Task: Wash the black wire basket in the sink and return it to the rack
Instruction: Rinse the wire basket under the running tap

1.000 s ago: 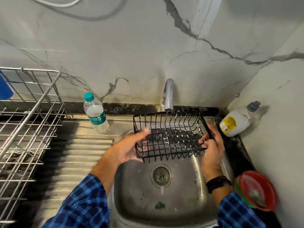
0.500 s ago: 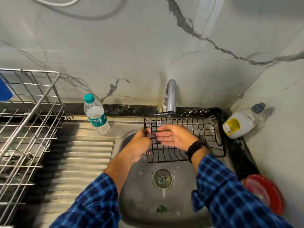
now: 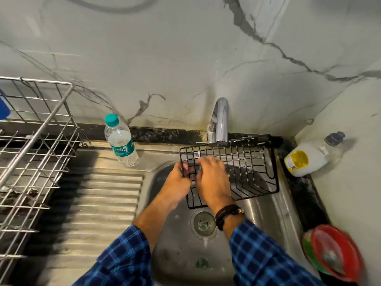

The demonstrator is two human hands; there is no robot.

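Over the steel sink (image 3: 268, 219), the left hand (image 3: 178, 183) grips the left end of the black wire basket (image 3: 247, 172), fingers curled around its wires. The right hand (image 3: 212, 178) lies spread inside it, grasping nothing. The basket hangs under the tap (image 3: 220, 120), at the sink's far edge. The rack (image 3: 31, 141) stands to the left.

Head cam looks down, close over sink (image 3: 274, 219) (one view only).
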